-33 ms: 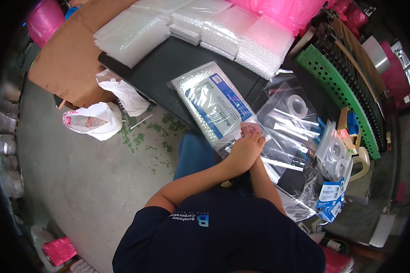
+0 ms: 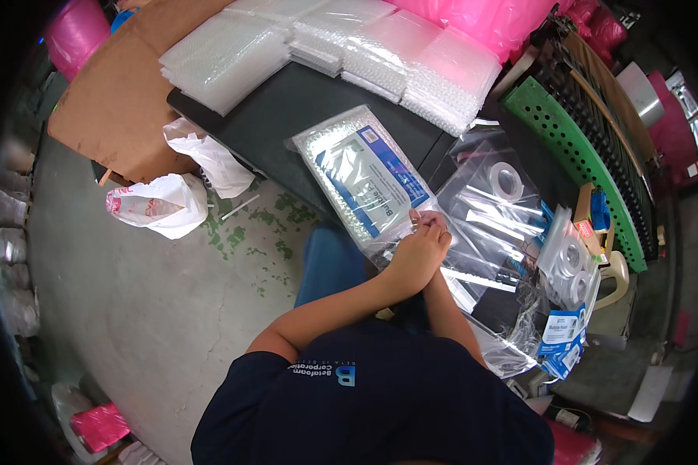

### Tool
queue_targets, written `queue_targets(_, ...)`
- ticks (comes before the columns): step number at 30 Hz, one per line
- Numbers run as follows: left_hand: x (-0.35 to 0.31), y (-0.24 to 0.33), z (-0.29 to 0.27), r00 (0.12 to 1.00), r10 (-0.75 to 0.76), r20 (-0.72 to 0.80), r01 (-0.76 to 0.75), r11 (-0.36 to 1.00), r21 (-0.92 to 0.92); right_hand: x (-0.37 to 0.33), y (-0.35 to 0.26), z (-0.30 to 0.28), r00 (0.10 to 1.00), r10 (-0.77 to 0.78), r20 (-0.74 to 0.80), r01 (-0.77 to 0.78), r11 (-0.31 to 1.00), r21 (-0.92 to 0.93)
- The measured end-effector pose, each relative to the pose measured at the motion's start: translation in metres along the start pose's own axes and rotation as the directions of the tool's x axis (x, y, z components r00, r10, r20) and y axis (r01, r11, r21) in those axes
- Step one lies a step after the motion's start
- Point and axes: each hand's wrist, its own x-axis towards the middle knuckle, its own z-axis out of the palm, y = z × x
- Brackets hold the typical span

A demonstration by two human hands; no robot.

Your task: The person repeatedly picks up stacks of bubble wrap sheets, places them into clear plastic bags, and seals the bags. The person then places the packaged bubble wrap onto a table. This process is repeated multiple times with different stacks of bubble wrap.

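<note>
A clear plastic bag (image 2: 312,141) holding folded bubble wrap and a blue and white printed card (image 2: 376,182) lies slanted on the black table. Both my hands meet at its near right end. My left hand (image 2: 420,253) is closed, its fingers bent over the bag's loose plastic edge. Mostly behind it, my right hand (image 2: 428,220) pinches the same edge; its palm is hidden by the left hand. Just right of them are loose clear plastic bags (image 2: 481,225), with a roll of clear tape (image 2: 506,181) on top.
Stacks of bubble wrap sheets (image 2: 225,54) line the table's far side, with pink wrap (image 2: 481,19) behind. At right stand a green perforated rack (image 2: 589,167), more tape rolls (image 2: 572,256) and blue cards (image 2: 562,333). White plastic bags (image 2: 171,205) hang at the left near cardboard (image 2: 124,93).
My fingers at the bag's edge have shifted very slightly. Everything else stays where it was.
</note>
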Motion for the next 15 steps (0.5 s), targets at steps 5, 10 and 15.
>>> queue_targets(5, 0.003, 0.001, 0.003, 0.989, -0.002, -0.150, 0.018, 0.994, 0.108, -0.013, -0.019, 0.001, 0.979, -0.199, -0.033, 0.178, 0.930, -0.322)
queue_targets(10, 0.003, 0.005, -0.004, 0.977, 0.035, -0.212, 0.027, 0.959, 0.281, -0.008, -0.027, 0.009, 0.962, -0.273, 0.024, 0.252, 0.850, -0.462)
queue_targets(15, -0.001, 0.000, 0.020, 0.994, 0.006, -0.112, 0.015, 0.983, 0.182, -0.008, -0.023, 0.015, 0.980, -0.168, 0.104, 0.194, 0.913, -0.358)
